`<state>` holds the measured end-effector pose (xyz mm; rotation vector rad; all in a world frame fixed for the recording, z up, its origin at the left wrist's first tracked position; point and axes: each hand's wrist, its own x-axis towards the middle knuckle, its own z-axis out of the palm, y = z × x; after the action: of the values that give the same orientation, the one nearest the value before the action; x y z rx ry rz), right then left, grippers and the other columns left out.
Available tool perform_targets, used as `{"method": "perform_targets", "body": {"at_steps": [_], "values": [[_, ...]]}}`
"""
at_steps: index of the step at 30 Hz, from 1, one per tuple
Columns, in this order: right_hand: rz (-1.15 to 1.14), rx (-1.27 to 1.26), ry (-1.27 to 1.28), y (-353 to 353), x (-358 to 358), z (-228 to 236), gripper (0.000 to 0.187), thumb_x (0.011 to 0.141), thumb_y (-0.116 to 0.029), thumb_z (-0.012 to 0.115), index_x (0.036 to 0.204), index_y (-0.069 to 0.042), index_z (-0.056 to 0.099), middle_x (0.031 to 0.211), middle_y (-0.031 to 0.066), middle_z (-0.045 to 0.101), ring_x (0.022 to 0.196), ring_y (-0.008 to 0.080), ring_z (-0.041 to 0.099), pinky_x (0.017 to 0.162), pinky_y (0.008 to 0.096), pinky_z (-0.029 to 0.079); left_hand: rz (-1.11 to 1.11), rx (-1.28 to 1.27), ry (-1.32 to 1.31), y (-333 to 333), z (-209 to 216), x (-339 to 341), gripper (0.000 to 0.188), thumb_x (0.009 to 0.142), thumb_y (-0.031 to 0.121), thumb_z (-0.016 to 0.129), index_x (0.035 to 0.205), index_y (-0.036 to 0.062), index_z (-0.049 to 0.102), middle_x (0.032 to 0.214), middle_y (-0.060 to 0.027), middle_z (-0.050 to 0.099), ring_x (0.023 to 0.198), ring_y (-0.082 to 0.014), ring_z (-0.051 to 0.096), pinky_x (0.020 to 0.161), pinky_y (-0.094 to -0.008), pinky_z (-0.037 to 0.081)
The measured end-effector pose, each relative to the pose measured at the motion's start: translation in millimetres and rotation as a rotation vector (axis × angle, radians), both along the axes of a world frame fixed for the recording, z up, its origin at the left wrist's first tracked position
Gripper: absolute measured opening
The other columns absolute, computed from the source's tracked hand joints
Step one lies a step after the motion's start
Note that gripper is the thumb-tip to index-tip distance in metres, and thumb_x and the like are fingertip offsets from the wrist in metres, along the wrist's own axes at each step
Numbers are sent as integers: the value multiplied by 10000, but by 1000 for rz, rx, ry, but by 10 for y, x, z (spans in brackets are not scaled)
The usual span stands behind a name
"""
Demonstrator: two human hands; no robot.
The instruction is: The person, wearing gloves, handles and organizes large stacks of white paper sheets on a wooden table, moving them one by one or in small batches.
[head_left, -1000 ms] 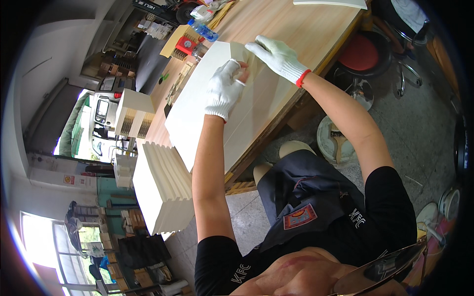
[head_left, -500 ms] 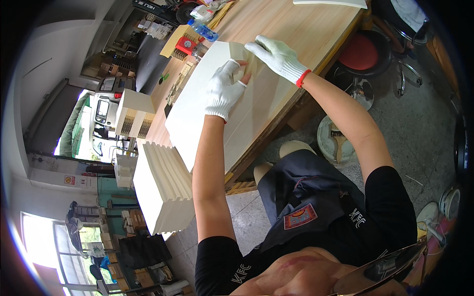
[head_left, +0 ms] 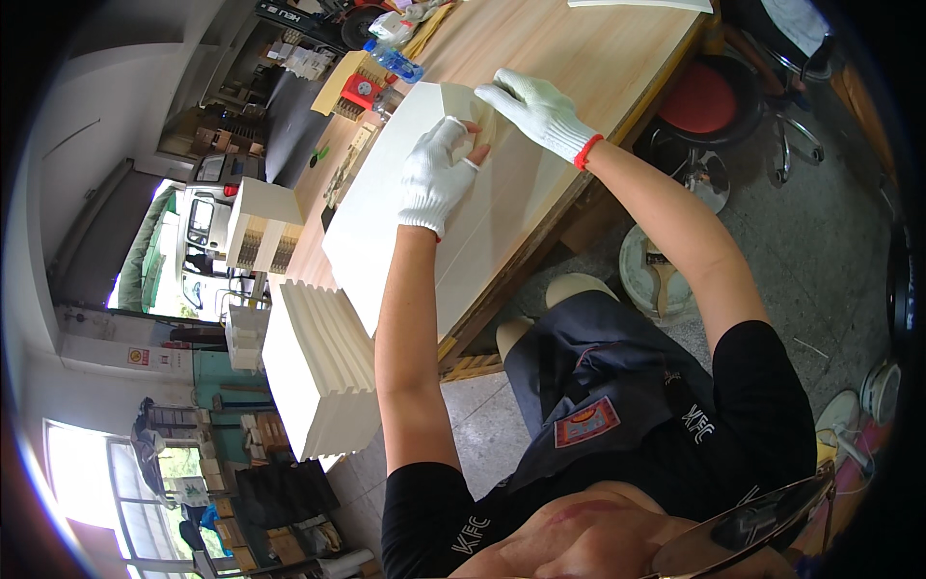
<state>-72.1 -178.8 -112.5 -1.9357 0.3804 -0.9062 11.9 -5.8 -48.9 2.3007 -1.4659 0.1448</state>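
Observation:
A long white panel (head_left: 371, 227) lies on the light wood-topped table (head_left: 569, 48) in front of me. My left hand (head_left: 434, 176), in a white knit glove with bare thumb and index tips, bends over the panel's near edge and grips it. At the panel's far end, my right hand (head_left: 532, 108) reaches in from the right in a white glove with a red cuff. Its fingers are curled and its thumb lies stretched along the end corner. Whatever may sit beneath those fingers is hidden.
Stacked white panels (head_left: 318, 376) stand left of my left forearm, with another stack (head_left: 262, 222) beyond. A blue-tinted plastic bottle (head_left: 394, 60) and a red box (head_left: 362, 90) occupy the table's far side. To the right are a red-seated stool (head_left: 696, 96) and a bucket with a brush (head_left: 662, 280).

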Motion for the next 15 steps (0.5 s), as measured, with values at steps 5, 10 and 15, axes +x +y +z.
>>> {"method": "perform_targets", "body": {"at_steps": [5, 10, 15], "values": [[5, -5, -21, -9, 2, -12, 447, 982, -570, 504, 983, -142, 633, 809, 119, 631, 780, 329, 618, 700, 429, 467, -6, -16, 20, 0, 4, -16, 323, 856, 234, 747, 1151, 137, 658, 1123, -112, 708, 1086, -304, 650, 947, -401, 494], [30, 13, 8, -11, 3, 10, 446, 984, -542, 545, 942, -99, 584, 757, 101, 545, 691, 276, 512, 683, 400, 436, -71, -129, 28, 7, -54, 38, 266, 898, 221, 674, 1149, 134, 663, 1125, -130, 700, 1082, -339, 643, 955, -422, 492], [-17, -10, -7, -28, 41, -38, 452, 974, -570, 522, 962, -130, 627, 808, 128, 626, 768, 334, 609, 691, 433, 462, -46, -84, 13, 6, 10, -21, 270, 898, 217, 669, 1154, 130, 660, 1103, -129, 700, 1069, -339, 645, 941, -418, 495]]}}
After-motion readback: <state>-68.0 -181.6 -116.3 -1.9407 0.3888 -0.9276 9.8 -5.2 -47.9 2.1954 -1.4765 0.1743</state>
